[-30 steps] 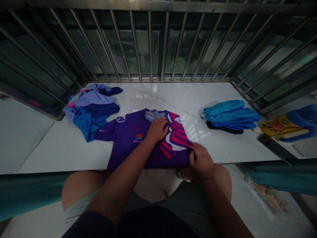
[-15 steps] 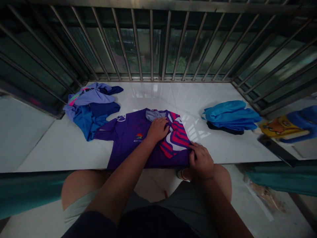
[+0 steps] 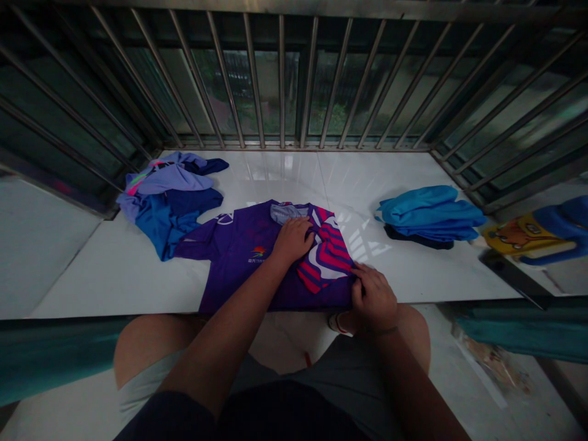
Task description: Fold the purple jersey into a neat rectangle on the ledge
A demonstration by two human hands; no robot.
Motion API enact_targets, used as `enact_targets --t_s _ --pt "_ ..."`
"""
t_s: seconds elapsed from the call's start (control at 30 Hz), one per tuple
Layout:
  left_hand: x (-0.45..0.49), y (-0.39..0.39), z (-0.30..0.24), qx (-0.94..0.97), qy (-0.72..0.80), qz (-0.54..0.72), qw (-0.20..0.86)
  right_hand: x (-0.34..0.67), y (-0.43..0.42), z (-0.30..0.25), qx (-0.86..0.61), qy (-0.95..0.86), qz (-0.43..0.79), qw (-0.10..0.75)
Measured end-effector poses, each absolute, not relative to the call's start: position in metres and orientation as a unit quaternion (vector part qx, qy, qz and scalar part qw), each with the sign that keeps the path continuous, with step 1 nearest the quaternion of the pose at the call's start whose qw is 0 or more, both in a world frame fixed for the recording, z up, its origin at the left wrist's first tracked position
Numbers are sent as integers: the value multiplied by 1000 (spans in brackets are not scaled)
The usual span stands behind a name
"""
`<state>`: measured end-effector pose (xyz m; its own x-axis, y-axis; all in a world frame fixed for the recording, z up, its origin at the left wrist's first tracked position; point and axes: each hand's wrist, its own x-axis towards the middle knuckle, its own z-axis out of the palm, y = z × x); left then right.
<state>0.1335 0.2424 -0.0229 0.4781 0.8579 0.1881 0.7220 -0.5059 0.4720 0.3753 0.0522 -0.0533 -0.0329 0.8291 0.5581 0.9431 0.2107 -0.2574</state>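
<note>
A purple short-sleeved sports shirt (image 3: 243, 257) lies front up on the white ledge, its bottom edge near the ledge's front. Its right side is folded inward, so a sleeve with pink, purple and white stripes (image 3: 328, 257) lies across the chest. Just below the grey inner collar, my left hand (image 3: 293, 240) has its fingers bent onto the shirt; the fingertips are partly hidden. At the folded right edge, my right hand (image 3: 375, 297) pinches the fabric between thumb and fingers. The left sleeve (image 3: 199, 240) is spread out toward the clothes on the left.
Crumpled lilac and blue clothes (image 3: 172, 196) lie on the left, touching the shirt's sleeve. Folded bright blue clothes (image 3: 429, 211) rest on the right. Beyond them are a yellow and blue item (image 3: 535, 233) and a dark flat object (image 3: 509, 275). Metal bars (image 3: 281, 86) enclose the ledge (image 3: 114, 275).
</note>
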Motion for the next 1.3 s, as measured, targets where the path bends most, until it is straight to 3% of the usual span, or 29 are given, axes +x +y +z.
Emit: enact_targets --t_s 1.3 --pt "133 244 -27 845 462 215 163 375 52 -52 -615 -718 -94 312"
